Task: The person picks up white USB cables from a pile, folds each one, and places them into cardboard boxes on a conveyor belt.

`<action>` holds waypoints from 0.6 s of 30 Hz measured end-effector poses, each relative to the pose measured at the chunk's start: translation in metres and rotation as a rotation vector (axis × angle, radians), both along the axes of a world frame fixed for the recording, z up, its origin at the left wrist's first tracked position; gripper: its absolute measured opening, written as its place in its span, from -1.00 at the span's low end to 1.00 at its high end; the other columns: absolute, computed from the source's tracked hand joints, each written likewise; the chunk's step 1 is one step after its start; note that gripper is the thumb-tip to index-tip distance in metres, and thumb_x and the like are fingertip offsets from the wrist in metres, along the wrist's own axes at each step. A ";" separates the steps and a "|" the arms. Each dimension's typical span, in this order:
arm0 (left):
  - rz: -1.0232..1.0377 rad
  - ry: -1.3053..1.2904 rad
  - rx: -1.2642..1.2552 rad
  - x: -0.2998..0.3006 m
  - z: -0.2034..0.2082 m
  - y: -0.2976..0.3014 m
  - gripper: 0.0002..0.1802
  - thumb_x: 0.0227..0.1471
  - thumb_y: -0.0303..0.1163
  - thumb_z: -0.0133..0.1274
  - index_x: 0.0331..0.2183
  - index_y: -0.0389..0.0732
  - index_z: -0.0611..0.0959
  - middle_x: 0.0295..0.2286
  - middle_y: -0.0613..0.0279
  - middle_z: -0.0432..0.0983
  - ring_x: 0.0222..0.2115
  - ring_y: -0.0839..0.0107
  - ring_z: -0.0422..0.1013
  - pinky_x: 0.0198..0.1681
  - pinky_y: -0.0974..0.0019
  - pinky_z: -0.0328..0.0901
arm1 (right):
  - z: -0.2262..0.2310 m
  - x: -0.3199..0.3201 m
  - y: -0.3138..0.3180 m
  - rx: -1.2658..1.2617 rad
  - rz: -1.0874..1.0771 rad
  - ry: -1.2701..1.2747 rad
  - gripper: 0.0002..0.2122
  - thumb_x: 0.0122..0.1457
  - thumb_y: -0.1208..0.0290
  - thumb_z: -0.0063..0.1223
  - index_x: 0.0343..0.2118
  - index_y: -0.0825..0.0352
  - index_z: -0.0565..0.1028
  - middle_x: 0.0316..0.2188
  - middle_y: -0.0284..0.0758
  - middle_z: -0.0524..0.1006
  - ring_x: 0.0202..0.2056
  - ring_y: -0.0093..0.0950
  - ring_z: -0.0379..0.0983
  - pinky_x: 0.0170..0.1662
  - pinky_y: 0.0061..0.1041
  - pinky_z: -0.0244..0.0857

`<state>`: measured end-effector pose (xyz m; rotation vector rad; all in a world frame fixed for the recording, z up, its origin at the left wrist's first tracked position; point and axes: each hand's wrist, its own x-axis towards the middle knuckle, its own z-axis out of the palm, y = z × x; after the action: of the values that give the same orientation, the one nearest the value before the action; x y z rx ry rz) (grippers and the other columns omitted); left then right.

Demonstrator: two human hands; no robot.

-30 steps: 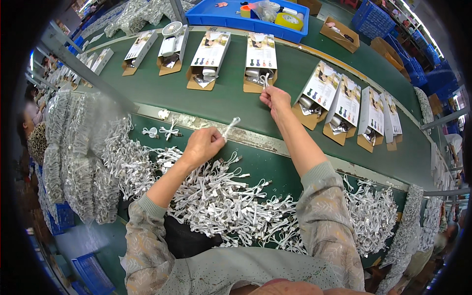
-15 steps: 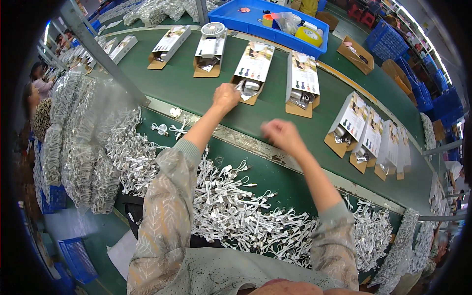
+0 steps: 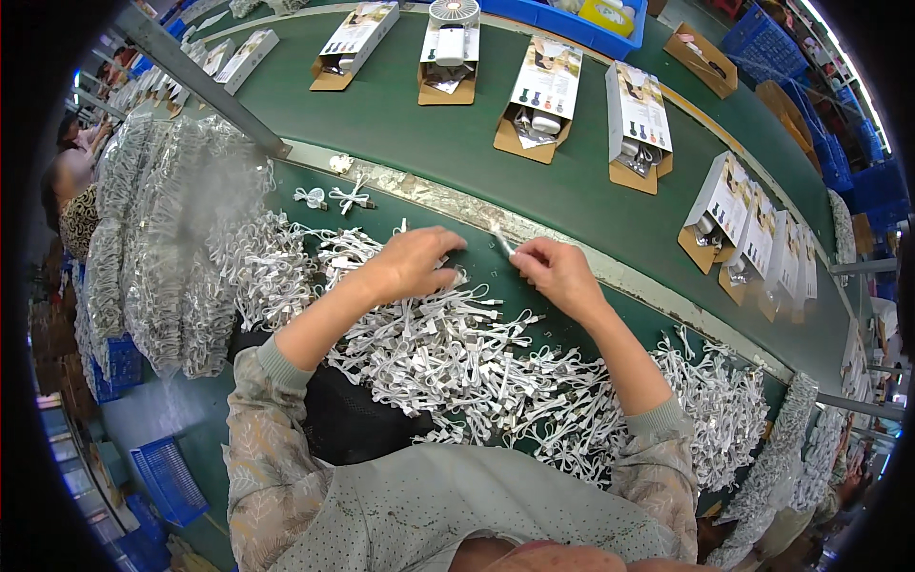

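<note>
Over the wide pile of bundled white USB cables (image 3: 477, 348), my left hand (image 3: 412, 265) hovers with its thumb and fingers apart, holding nothing that I can see. My right hand (image 3: 562, 276) pinches a short white cable (image 3: 501, 238) between thumb and fingers, just beside the worn metal rail (image 3: 419, 195). Beyond the rail, open white boxes lie on the green belt. The nearest box (image 3: 543, 91) has its brown flap towards me, with a white part and a silvery bag inside. Another open box (image 3: 639, 119) lies to its right.
A small white fan (image 3: 454, 13) rests on one box at the far side. Boxes (image 3: 753, 229) stand close together on the right. A blue tray (image 3: 562, 36) sits beyond the belt. Bagged cables (image 3: 157, 257) are heaped at left, beside a slanting metal post (image 3: 195, 76).
My left hand has drawn back from an open box to above the cable pile. The right hand now shows a cable in its pinch. The boxes appear higher and further right in view.
</note>
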<state>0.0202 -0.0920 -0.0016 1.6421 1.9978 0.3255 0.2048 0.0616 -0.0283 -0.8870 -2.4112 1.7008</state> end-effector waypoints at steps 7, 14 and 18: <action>-0.026 -0.063 -0.041 0.004 0.008 -0.006 -0.77 -0.20 -0.46 0.09 -0.36 -0.26 0.58 -0.42 0.08 0.41 -0.35 0.14 0.39 -0.25 0.18 0.29 | -0.022 -0.048 0.024 -0.681 -0.302 0.134 -0.81 0.09 0.44 0.04 -0.28 0.44 0.48 -0.49 -0.40 0.48 -0.51 -0.67 0.39 -0.43 -0.72 0.36; 0.498 -0.631 0.109 -0.004 0.026 -0.019 -0.82 -0.02 -0.45 0.06 -0.38 -0.38 0.53 -0.51 0.28 0.47 -0.53 0.62 0.40 -0.46 0.51 0.31 | -0.049 -0.134 0.064 -0.779 -0.505 0.337 -0.82 0.06 0.57 -0.04 -0.26 0.50 0.45 -0.50 -0.34 0.46 -0.53 -0.62 0.40 -0.51 -0.68 0.40; 0.638 -0.919 0.229 -0.010 0.013 -0.027 -0.82 0.02 -0.44 0.05 -0.32 -0.35 0.51 -0.52 0.28 0.48 -0.53 0.60 0.43 -0.45 0.55 0.34 | -0.067 -0.173 0.112 -0.658 -0.658 0.440 -0.89 0.03 0.56 0.03 -0.43 0.52 0.42 -0.65 -0.24 0.46 -0.70 -0.51 0.37 -0.60 -0.60 0.36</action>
<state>0.0098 -0.1190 0.0113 0.6556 1.6809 1.3046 0.0315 0.1731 -0.0958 -1.0492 -1.1037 2.0914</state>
